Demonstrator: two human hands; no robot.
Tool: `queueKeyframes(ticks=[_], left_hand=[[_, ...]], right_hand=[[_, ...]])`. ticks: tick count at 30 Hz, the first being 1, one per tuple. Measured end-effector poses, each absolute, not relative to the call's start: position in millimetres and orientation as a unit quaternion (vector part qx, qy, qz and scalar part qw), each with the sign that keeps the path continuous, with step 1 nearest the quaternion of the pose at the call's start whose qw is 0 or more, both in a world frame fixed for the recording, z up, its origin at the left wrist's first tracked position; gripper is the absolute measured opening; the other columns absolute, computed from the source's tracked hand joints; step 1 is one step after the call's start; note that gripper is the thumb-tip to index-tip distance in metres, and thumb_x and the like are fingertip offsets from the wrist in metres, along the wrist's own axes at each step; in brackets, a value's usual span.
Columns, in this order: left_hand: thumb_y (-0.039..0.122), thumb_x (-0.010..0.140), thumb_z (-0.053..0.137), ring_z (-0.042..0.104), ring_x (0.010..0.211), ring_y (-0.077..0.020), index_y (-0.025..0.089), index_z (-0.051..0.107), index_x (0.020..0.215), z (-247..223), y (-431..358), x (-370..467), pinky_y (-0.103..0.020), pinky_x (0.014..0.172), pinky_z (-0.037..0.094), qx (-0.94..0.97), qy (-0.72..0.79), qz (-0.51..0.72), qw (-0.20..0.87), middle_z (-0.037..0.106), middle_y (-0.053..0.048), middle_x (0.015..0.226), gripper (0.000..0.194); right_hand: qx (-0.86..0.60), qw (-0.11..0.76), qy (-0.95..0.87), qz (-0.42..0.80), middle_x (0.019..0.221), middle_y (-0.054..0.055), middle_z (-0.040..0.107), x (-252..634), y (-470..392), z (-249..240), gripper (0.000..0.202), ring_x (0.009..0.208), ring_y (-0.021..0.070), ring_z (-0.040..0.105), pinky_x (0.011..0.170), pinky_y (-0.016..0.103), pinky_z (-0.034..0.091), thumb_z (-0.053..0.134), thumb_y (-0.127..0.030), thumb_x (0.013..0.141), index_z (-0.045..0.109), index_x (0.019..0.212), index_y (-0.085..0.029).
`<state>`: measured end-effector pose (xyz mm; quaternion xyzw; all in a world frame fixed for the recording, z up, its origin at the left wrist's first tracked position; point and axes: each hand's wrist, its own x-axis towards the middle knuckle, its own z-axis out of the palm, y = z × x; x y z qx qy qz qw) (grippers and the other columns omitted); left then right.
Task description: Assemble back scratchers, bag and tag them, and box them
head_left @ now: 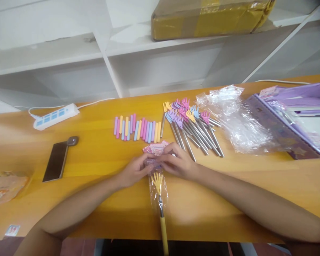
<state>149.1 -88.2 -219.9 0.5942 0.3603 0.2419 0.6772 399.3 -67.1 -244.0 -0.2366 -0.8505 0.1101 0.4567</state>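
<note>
A yellow back scratcher (157, 182) lies in a clear plastic bag (164, 190), its handle pointing toward me past the table's front edge. At the bag's top end, my left hand (134, 172) pinches the bag and a small printed card (155, 164) from the left. My right hand (181, 164) is closed on the same top end from the right, its fingers bent over the card. Part of the card is hidden under the fingers. Just beyond my hands lie several pink printed cards (154, 148), partly overlapping.
Coloured handle tubes (143, 129) lie in a row behind the cards. A pile of back scratchers with metal rods (200, 133) is to their right, beside clear plastic bags (237, 124) and a purple box (272, 124). A phone (55, 161) and power strip (56, 116) lie left.
</note>
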Motion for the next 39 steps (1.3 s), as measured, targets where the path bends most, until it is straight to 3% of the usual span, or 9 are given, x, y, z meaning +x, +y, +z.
queueKeyframes(ticks=[7, 16, 19, 22, 25, 28, 32, 35, 39], left_hand=[[0.057, 0.101, 0.071, 0.072, 0.107, -0.0253, 0.019, 0.066, 0.133, -223, -85, 143, -0.035, 0.094, 0.055, 0.575, 0.295, 0.253, 0.72, 0.074, -0.012, 0.121, 0.05], [0.053, 0.103, 0.069, 0.071, 0.089, -0.0194, 0.017, 0.072, 0.125, -232, -88, 148, -0.03, 0.082, 0.054, 0.603, 0.388, 0.234, 0.656, 0.077, -0.009, 0.105, 0.043], [0.053, 0.103, 0.069, 0.069, 0.085, -0.0181, 0.016, 0.072, 0.125, -233, -88, 147, -0.028, 0.077, 0.052, 0.627, 0.398, 0.229, 0.629, 0.076, -0.007, 0.099, 0.044], [0.051, 0.104, 0.068, 0.072, 0.091, -0.0195, 0.018, 0.069, 0.131, -233, -89, 147, -0.029, 0.08, 0.054, 0.63, 0.392, 0.233, 0.628, 0.077, -0.009, 0.107, 0.043], [0.049, 0.107, 0.065, 0.074, 0.094, -0.0195, 0.02, 0.062, 0.137, -230, -90, 148, -0.029, 0.082, 0.054, 0.615, 0.359, 0.242, 0.659, 0.077, -0.011, 0.116, 0.042], [0.049, 0.108, 0.062, 0.073, 0.088, -0.0175, 0.019, 0.059, 0.132, -229, -91, 148, -0.028, 0.079, 0.053, 0.593, 0.332, 0.235, 0.695, 0.077, -0.011, 0.111, 0.038], [0.052, 0.109, 0.058, 0.069, 0.082, -0.0163, 0.019, 0.056, 0.138, -232, -92, 146, -0.028, 0.077, 0.051, 0.599, 0.326, 0.224, 0.696, 0.074, -0.008, 0.104, 0.044], [0.05, 0.111, 0.052, 0.068, 0.089, -0.0183, 0.02, 0.056, 0.142, -233, -92, 144, -0.031, 0.084, 0.053, 0.647, 0.339, 0.235, 0.641, 0.071, -0.008, 0.112, 0.043], [0.046, 0.113, 0.047, 0.069, 0.11, -0.0246, 0.023, 0.055, 0.146, -231, -95, 140, -0.037, 0.098, 0.053, 0.712, 0.344, 0.247, 0.56, 0.07, -0.011, 0.128, 0.041]], right_hand=[[-0.213, 0.451, -0.863, 0.085, 0.108, 0.008, 0.06, 400, -67, -240, 0.027, 0.09, 0.0144, 0.063, 0.07, 0.026, 0.054, 0.069, -0.012, 0.095, 0.066, 0.12, -0.021], [-0.204, 0.434, -0.865, 0.149, 0.104, 0.007, 0.058, 398, -69, -233, 0.022, 0.089, 0.0157, 0.06, 0.071, 0.027, 0.053, 0.074, -0.029, 0.097, 0.056, 0.106, -0.021], [-0.268, 0.43, -0.834, 0.216, 0.096, 0.004, 0.061, 394, -74, -236, 0.03, 0.081, 0.0142, 0.06, 0.066, 0.025, 0.049, 0.075, -0.033, 0.098, 0.049, 0.11, -0.021], [-0.283, 0.368, -0.832, 0.303, 0.086, -0.002, 0.063, 392, -80, -240, 0.034, 0.063, 0.009, 0.055, 0.058, 0.021, 0.041, 0.067, -0.03, 0.105, 0.048, 0.131, -0.019], [-0.265, 0.325, -0.825, 0.378, 0.087, -0.002, 0.066, 394, -82, -239, 0.042, 0.06, 0.0074, 0.055, 0.058, 0.019, 0.04, 0.056, -0.026, 0.109, 0.043, 0.149, -0.02], [-0.251, 0.301, -0.807, 0.442, 0.083, -0.003, 0.064, 397, -83, -233, 0.048, 0.06, 0.0082, 0.053, 0.058, 0.019, 0.042, 0.051, -0.025, 0.11, 0.037, 0.157, -0.02], [-0.24, 0.309, -0.746, 0.539, 0.101, 0.003, 0.066, 395, -89, -227, 0.05, 0.071, 0.0093, 0.057, 0.064, 0.021, 0.05, 0.046, -0.032, 0.113, 0.03, 0.16, -0.022], [-0.305, 0.364, -0.629, 0.615, 0.094, 0.0, 0.058, 389, -111, -225, 0.043, 0.061, 0.0073, 0.048, 0.056, 0.02, 0.044, 0.043, -0.045, 0.115, 0.035, 0.152, -0.025], [-0.387, 0.298, -0.512, 0.706, 0.098, 0.0, 0.058, 381, -166, -220, 0.051, 0.053, 0.0056, 0.043, 0.044, 0.02, 0.038, 0.056, -0.056, 0.109, 0.037, 0.149, -0.032]])
